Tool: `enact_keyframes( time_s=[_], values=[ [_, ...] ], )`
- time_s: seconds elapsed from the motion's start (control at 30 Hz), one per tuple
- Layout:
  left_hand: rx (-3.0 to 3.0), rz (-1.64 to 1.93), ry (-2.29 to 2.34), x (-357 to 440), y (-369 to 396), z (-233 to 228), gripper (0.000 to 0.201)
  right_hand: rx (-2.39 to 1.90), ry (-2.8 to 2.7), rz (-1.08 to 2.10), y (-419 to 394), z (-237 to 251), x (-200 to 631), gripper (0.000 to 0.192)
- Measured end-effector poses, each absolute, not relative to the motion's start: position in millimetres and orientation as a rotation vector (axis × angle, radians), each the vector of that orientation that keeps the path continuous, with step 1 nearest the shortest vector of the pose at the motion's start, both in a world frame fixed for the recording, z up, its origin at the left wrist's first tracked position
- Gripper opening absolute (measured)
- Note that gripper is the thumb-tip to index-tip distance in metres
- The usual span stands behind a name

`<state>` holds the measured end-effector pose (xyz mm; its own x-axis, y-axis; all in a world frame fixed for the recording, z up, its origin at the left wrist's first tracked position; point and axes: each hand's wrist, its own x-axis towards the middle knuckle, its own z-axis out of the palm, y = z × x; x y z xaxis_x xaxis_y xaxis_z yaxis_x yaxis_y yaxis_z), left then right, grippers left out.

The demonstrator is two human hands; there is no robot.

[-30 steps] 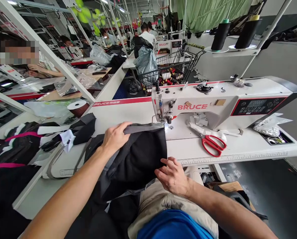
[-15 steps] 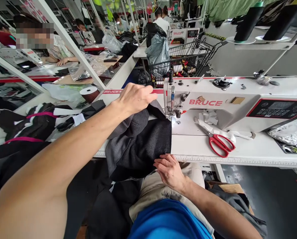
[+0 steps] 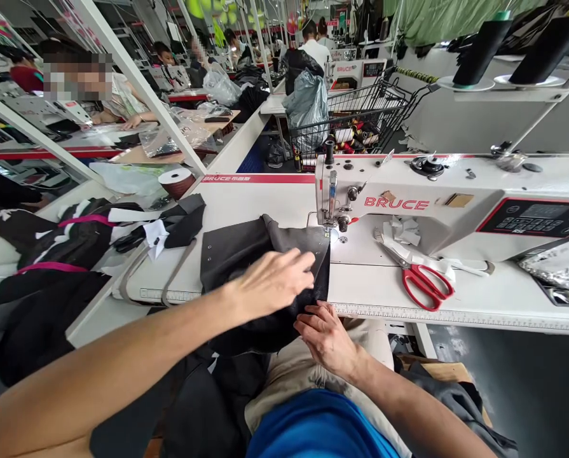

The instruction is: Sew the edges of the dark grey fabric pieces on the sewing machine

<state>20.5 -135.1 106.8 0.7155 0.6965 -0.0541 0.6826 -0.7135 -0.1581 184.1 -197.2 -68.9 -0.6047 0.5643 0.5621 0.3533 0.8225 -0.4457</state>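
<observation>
A dark grey and black piece of cloth (image 3: 236, 245) lies in folds on the sewing machine bed, its right edge running up to the presser foot. Small holes or marks show near its left edge. My left hand (image 3: 277, 280) is over the cloth with fingers curled together; what they hold, if anything, is hidden. At the table's front edge, my right hand (image 3: 327, 337) pinches the near right corner of the same cloth. The white sewing machine (image 3: 398, 184) stands just beyond, its needle area lit.
Red-handled scissors (image 3: 425, 286) and white scraps lie right of the needle. A ruler strip (image 3: 408, 313) runs along the front edge. Dark garment pieces (image 3: 74, 242) and a ribbon spool (image 3: 176, 183) are at left. Behind are a wire cart (image 3: 360, 117) and a person at another table.
My left hand has come down and toward me from the far side of the cloth. The raised fold now lies flatter on the bed. My right hand stays at the corner.
</observation>
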Motion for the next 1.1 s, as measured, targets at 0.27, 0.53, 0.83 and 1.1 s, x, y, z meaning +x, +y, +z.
enact_keyframes(
  time_s=[0.27, 0.53, 0.83, 1.1],
  values=[
    [-2.964, -0.224, -1.040, 24, -145, 3, 0.020, -0.583, -2.285, 0.426, -195, -69, 187, 0.030],
    [-3.005, -0.481, -1.035, 29, -142, -10, 0.018, -0.563, -2.313, 0.445, -194, -75, 188, 0.032],
    [-3.041, -0.595, -0.993, 28, -136, -18, 0.018, -0.555, -2.335, 0.481, -193, -79, 187, 0.036],
    [-3.038, -0.658, -0.907, 26, -132, -18, 0.015, -0.582, -2.249, 0.459, -192, -57, 199, 0.033]
  ],
)
